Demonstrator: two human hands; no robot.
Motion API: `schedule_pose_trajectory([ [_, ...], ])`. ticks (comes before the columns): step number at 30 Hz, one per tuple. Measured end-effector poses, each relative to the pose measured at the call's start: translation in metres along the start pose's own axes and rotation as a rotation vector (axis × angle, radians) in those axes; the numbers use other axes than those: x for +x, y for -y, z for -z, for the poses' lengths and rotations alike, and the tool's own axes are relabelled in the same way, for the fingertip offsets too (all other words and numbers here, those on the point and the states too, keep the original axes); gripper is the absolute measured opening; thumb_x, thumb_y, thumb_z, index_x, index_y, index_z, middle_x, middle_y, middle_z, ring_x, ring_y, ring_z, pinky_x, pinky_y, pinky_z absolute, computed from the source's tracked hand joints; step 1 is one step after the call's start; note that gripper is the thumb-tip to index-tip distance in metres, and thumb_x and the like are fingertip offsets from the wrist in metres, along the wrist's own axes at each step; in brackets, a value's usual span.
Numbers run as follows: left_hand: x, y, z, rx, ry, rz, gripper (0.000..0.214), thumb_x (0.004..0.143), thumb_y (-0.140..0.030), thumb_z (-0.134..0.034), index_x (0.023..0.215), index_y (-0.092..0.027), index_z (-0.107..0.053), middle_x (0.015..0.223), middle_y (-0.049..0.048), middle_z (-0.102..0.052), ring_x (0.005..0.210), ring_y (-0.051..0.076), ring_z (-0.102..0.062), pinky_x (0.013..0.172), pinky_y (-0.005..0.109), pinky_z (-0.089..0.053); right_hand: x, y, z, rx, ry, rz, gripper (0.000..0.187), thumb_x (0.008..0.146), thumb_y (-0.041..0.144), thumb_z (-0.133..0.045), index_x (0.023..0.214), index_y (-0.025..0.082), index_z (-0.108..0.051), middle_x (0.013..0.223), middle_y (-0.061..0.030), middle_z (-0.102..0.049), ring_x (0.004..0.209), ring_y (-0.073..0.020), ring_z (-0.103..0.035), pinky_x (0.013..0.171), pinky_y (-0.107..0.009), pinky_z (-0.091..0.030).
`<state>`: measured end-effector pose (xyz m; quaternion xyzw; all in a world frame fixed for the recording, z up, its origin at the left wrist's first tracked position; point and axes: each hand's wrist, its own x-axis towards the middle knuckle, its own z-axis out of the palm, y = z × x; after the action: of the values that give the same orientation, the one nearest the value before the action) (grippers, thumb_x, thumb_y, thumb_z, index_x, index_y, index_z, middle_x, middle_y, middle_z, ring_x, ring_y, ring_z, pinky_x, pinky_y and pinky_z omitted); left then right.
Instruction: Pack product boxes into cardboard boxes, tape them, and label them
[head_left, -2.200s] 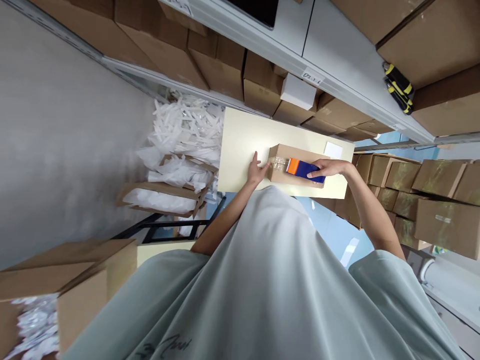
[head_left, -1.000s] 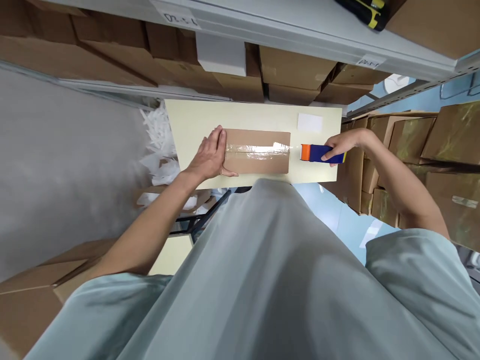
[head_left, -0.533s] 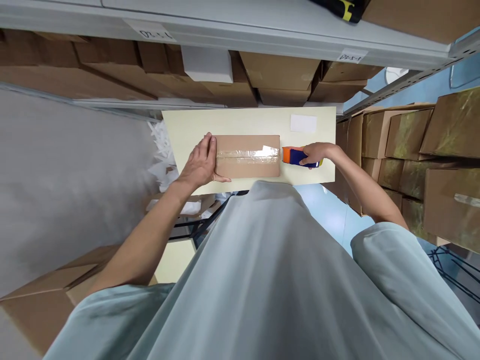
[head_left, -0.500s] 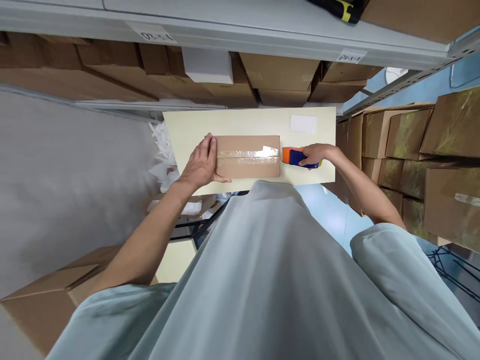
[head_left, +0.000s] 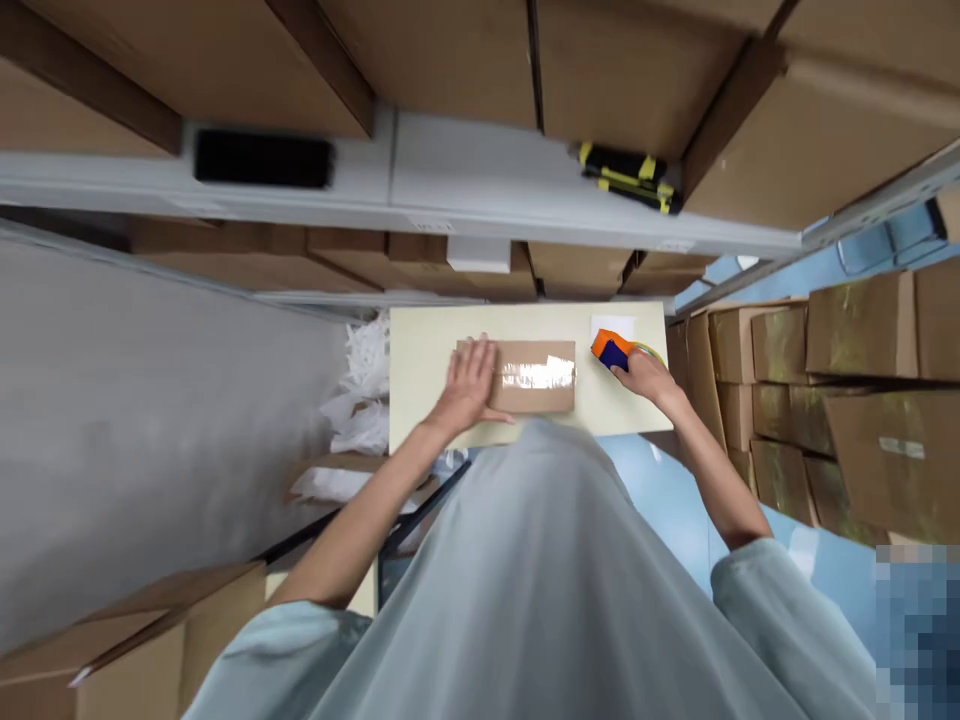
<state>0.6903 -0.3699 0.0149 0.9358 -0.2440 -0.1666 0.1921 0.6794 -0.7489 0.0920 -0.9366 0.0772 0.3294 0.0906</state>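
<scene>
A flat brown cardboard box (head_left: 534, 378) lies on a small cream table (head_left: 420, 370), with a strip of clear tape along its top seam. My left hand (head_left: 471, 383) lies flat on the box's left end, fingers stretched out. Just right of the box my right hand (head_left: 645, 372) is closed around an orange and blue tape dispenser (head_left: 611, 350), held a little off the box's right end and tilted.
A white label (head_left: 613, 325) lies at the table's far right corner. Grey shelves above carry cardboard boxes and a black and yellow tool (head_left: 628, 176). Stacked boxes (head_left: 825, 370) stand to the right. White plastic packing (head_left: 360, 400) is piled left of the table.
The dispenser has run along the box's seam to its right end and come off it, then tilted upward. My left hand stayed on the left end. The camera has tipped up.
</scene>
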Motion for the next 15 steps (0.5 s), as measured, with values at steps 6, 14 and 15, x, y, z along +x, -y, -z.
schedule_pose_trajectory([
  [6,0.066,-0.079,0.043,-0.085,-0.352,-0.397,0.128,0.089,-0.074,-0.088,0.185,-0.025,-0.019,0.188,0.0288,-0.027,0.181,0.048,-0.012,0.144,0.074,-0.016,0.005,0.051,0.098,0.128,-0.336,0.253,0.053,0.112,0.039,-0.051,0.151,0.004,-0.052,0.136,-0.0292,-0.077,0.124,-0.0418,-0.077,0.099,-0.044,-0.06],
  [14,0.14,-0.077,0.135,-0.141,-0.455,-0.232,0.136,0.086,-0.085,-0.084,0.182,-0.011,-0.021,0.188,0.0372,-0.019,0.179,0.054,-0.008,0.142,0.075,-0.019,0.05,0.166,0.192,-0.127,-0.535,0.433,0.048,0.114,0.026,-0.045,0.153,0.0,-0.054,0.142,-0.0305,-0.076,0.133,-0.041,-0.075,0.113,-0.05,-0.057],
  [15,0.144,-0.073,0.14,-0.152,-0.44,-0.201,0.138,0.085,-0.086,-0.083,0.182,-0.011,-0.02,0.189,0.037,-0.014,0.18,0.053,-0.006,0.142,0.074,-0.019,0.055,0.176,0.198,-0.152,-0.524,0.419,0.046,0.113,0.024,-0.047,0.153,0.001,-0.056,0.143,-0.0298,-0.076,0.134,-0.0404,-0.075,0.114,-0.049,-0.056],
])
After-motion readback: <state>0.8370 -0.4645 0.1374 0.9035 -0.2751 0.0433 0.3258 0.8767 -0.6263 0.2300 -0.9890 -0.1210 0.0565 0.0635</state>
